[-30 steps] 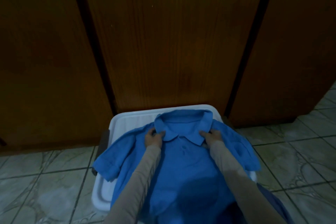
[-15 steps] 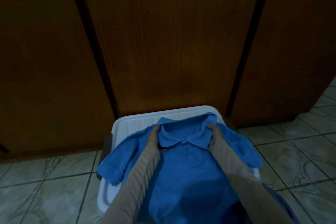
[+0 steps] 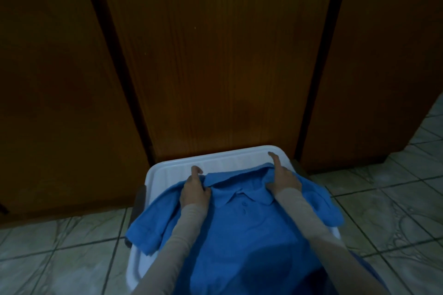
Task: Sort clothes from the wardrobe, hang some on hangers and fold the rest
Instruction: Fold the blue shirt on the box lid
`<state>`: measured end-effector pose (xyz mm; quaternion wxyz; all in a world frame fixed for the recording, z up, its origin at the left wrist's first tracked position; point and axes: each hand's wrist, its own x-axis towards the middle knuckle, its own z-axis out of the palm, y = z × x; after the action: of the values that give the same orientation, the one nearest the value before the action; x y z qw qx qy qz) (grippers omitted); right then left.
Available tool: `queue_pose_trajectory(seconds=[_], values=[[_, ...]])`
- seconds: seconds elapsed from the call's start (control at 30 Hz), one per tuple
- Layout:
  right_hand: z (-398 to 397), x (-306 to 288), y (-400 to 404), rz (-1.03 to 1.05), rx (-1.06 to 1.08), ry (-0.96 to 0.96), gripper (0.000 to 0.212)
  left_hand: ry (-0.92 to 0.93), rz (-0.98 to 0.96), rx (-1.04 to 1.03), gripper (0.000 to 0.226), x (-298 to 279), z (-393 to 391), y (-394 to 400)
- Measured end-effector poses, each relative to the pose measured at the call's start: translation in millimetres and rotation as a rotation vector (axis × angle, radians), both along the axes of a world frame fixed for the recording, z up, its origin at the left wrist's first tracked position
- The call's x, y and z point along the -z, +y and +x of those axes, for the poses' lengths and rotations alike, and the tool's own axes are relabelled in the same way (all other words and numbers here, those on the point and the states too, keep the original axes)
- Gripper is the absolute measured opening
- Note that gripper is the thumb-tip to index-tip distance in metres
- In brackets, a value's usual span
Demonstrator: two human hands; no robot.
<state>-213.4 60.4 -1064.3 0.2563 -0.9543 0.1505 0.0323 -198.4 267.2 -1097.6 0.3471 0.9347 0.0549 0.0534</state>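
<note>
The blue polo shirt (image 3: pixel 242 230) lies face up across the white tub (image 3: pixel 215 160) before the wardrobe doors (image 3: pixel 220 55). My left hand (image 3: pixel 194 193) has its grip closed on the collar's left side; my right hand (image 3: pixel 282 178) rests open, fingers straight, at the collar's right.

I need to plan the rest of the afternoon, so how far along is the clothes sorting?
Early, by what shows. Done: one blue polo shirt lies spread face up on the white tray, collar toward the closed wardrobe doors. In hand: the left hand grips the shoulder beside the collar; the right hand lies open on the other shoulder. Left: folding this shirt, with sleeves still spread. No hangers or folded pile are visible.
</note>
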Motion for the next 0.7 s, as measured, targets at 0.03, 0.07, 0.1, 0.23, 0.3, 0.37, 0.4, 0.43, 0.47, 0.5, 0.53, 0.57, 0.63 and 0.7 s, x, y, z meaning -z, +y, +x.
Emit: queue_pose_trajectory(seconds=[0.03,0.07,0.1,0.23,0.3,0.37,0.4,0.43,0.47,0.5,0.53,0.57,0.63,0.7], values=[[-0.1,-2.5,0.5,-0.056,-0.027,0.013,0.071,0.000,0.065,0.059,0.042,1.1,-0.9,1.5],[1.4,-3.9,0.6,-0.089,-0.045,0.019,0.062,0.010,0.152,0.111,0.045,0.9,-1.6,2.8],[1.9,-5.3,0.9,-0.095,-0.047,0.015,0.053,0.014,0.231,0.142,0.042,0.1,-2.6,3.7],[1.6,-4.7,5.1,-0.050,0.032,-0.048,0.030,-0.014,0.222,0.105,0.030,1.4,-5.1,1.4],[-0.7,-3.4,9.2,-0.078,0.080,-0.095,0.025,-0.058,0.086,0.070,0.029,2.1,-5.7,-2.0],[-3.1,-0.6,11.8,-0.076,0.122,-0.142,0.022,-0.084,-0.095,-0.020,0.027,2.4,-7.6,-4.6],[-2.8,2.0,11.8,-0.056,0.133,-0.166,0.021,-0.069,-0.199,-0.088,0.026,1.7,-9.6,-5.1],[-2.5,4.4,10.7,-0.023,0.144,-0.187,0.021,-0.035,-0.308,-0.147,0.024,1.0,-11.3,-4.4],[-1.1,7.0,8.5,0.024,0.152,-0.201,0.022,-0.003,-0.411,-0.191,0.020,1.7,-11.4,-2.7],[0.4,8.9,5.4,0.083,0.162,-0.211,0.023,0.049,-0.494,-0.219,0.018,2.6,-11.1,-0.5],[2.0,9.7,2.2,0.148,0.178,-0.213,0.023,0.108,-0.585,-0.236,0.018,2.6,-9.8,2.3],[2.8,9.5,-0.9,0.207,0.199,-0.214,0.023,0.183,-0.699,-0.252,0.021,1.5,-7.7,4.4],[4.1,6.7,-5.6,0.284,0.237,-0.202,0.021,0.345,-0.965,-0.302,0.026,-4.1,-4.5,7.6],[5.2,4.9,-8.6,0.332,0.262,-0.194,0.022,0.474,-1.160,-0.330,0.013,-12.8,-4.9,7.5]])
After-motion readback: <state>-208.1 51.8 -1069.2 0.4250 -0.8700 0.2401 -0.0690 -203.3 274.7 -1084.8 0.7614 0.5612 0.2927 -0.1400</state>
